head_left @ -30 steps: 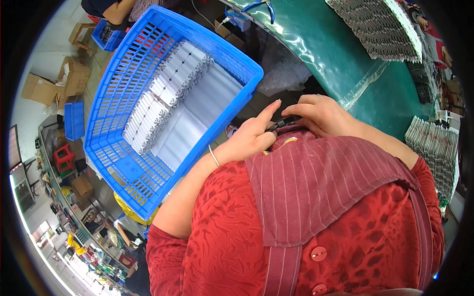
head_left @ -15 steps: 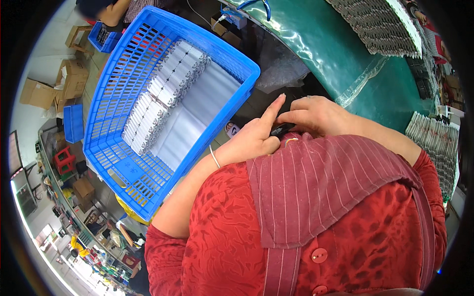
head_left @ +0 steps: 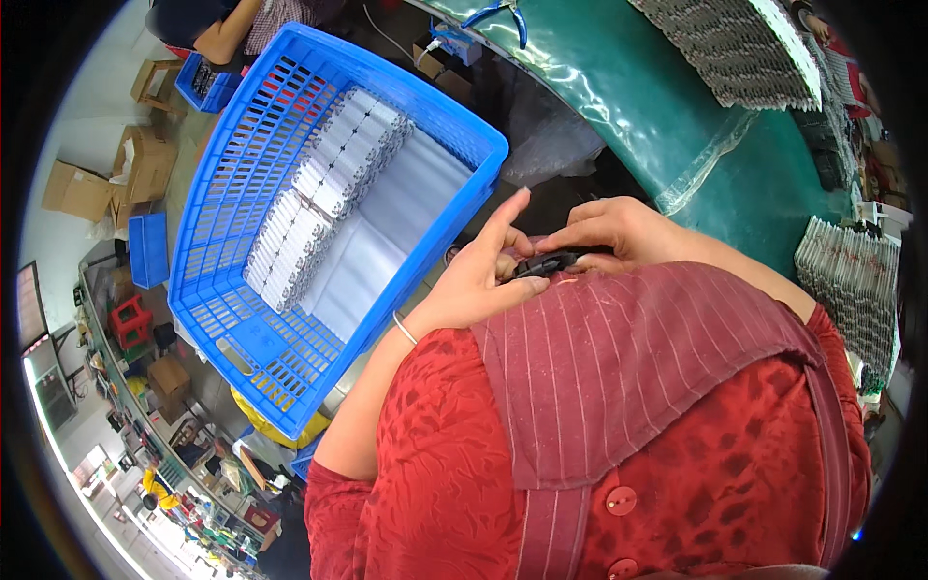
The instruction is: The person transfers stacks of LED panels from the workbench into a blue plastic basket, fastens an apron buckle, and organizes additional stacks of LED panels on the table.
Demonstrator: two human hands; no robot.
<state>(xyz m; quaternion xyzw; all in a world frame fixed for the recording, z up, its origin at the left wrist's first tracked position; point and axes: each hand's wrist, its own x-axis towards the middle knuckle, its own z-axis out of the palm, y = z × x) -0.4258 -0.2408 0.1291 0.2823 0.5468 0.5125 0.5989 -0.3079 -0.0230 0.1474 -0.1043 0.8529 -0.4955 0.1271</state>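
Black elongated piece (head_left: pixel 547 264) is held between left hand (head_left: pixel 476 273) and right hand (head_left: pixel 623 229)

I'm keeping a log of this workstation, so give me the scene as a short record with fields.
Left hand: pinches a small black item, one finger pointing out
Right hand: fingers at the same item; firmness of grip unclear
Basket: blue, slotted, on the person's left
Basket contents: white pieces in two adjoining groups
Table: green, glossy, beyond the right hand
On table: blue-handled pliers, tall stack of thin pieces
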